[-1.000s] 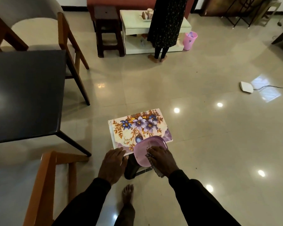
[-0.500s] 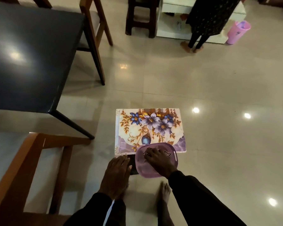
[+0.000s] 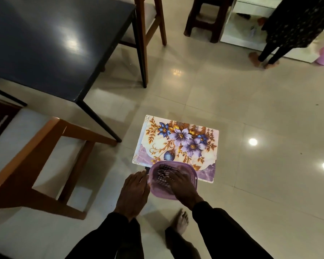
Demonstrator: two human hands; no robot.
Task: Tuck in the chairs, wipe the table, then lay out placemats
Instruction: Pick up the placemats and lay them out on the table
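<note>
Right hand [image 3: 183,189] is down inside the purple basket [image 3: 192,172], resting on something dark and striped. It might be a cloth, and it's too blurry to say if it's gripped. Left hand [image 3: 134,191] is flat, right up against the basket's side. The floral placemat [image 3: 178,141] lies just past both hands. The dark table [image 3: 51,43] and wooden chair [image 3: 22,165] are off to the left hand's side.

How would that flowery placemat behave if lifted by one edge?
The thin floral-print rectangular placemat is probably light. It lies flat with crisp edges, so likely fairly stiff, maybe slightly bendy. Its smooth printed surface may be slippery.
</note>
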